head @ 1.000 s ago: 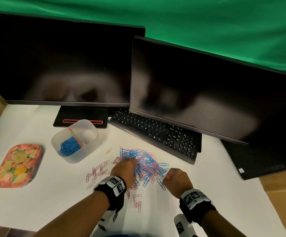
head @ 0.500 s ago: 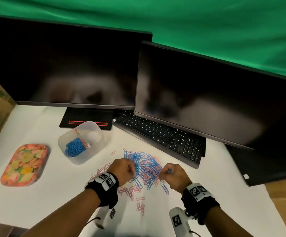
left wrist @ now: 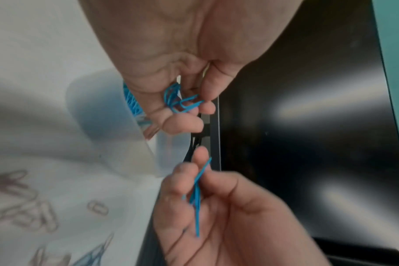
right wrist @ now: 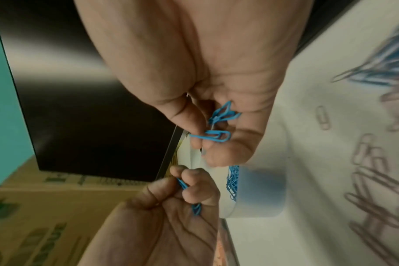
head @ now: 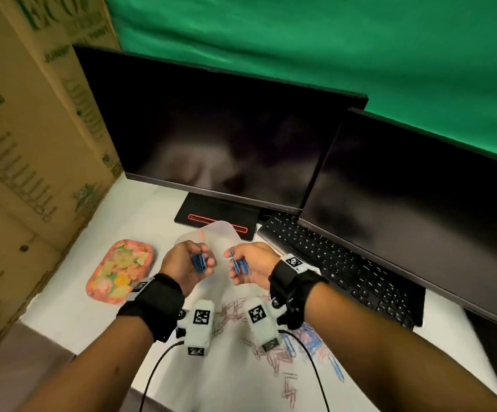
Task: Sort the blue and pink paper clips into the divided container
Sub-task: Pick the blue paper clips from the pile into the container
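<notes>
My left hand pinches a small bunch of blue paper clips above the translucent divided container. Facing it, my right hand pinches more blue clips over the same container. The two hands are a short gap apart and do not touch. One compartment of the container holds a heap of blue clips. The other compartment is hidden behind my hands. The mixed pile of pink clips and blue clips lies on the white table under my wrists.
A flowered tray lies left of the container. A black keyboard and two dark monitors stand behind and to the right. A large cardboard box walls off the left side. Cables trail from the wrist cameras.
Both hands have lifted off the pile with blue clips and moved forward and left to above the container. The head view has swung left, bringing the cardboard box into sight.
</notes>
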Available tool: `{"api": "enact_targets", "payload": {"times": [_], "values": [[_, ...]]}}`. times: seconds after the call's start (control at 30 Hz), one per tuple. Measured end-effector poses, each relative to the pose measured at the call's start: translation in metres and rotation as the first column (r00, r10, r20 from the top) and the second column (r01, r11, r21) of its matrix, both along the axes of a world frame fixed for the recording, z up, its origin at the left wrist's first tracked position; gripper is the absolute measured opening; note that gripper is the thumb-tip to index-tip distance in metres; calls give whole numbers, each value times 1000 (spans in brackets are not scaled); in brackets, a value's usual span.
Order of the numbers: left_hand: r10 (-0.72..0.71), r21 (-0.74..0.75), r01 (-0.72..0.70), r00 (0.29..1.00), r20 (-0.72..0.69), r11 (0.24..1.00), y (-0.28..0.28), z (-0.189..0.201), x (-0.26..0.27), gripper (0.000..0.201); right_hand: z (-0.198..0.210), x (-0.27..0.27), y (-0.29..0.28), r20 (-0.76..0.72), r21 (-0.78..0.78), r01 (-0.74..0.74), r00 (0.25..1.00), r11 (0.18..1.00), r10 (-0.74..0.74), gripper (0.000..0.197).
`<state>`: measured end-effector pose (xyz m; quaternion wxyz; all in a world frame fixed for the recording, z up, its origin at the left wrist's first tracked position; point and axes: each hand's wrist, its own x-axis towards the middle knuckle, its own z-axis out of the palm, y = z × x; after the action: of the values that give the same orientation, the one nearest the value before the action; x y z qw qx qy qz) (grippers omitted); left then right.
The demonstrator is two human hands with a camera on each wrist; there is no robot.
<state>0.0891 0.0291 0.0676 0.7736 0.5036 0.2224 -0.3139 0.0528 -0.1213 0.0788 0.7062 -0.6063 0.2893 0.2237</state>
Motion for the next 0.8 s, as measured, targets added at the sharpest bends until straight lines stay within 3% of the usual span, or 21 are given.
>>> {"api": "enact_targets", "payload": {"times": [0.1,0.27,0.37,0.47,0.57,0.67,0.73,0.77,0.8], "values": [[13,151,-17,1000,27,988,5,5,16,19,5,33,27,-38,-84,-133,991,988,130,26],[-71,366,34,994,89,930,5,-1,35,15,-2,70,39,-37,-260,-183,983,948,179,19],[-170,470,94,978,121,877,4,-7,41,17,1,81,39,-39,-282,-243,970,928,242,42],[-224,544,110,963,148,832,2,-5,43,14,-3,90,42,-55,-345,-238,971,908,234,23],[-252,613,50,935,248,789,4,-2,43,9,1,89,43,4,-277,-212,975,937,221,10],[-306,690,-62,865,397,721,5,-2,36,21,2,80,23,77,-173,-158,982,972,174,9],[-358,653,-95,773,524,751,0,1,21,16,1,61,2,50,-26,-112,992,993,113,25],[-418,645,-62,714,562,761,-5,1,13,14,0,48,-10,56,-62,-89,994,994,92,28],[-505,668,-7,649,569,744,-11,-2,6,15,-8,32,-25,79,-203,-67,993,977,84,27]]}}
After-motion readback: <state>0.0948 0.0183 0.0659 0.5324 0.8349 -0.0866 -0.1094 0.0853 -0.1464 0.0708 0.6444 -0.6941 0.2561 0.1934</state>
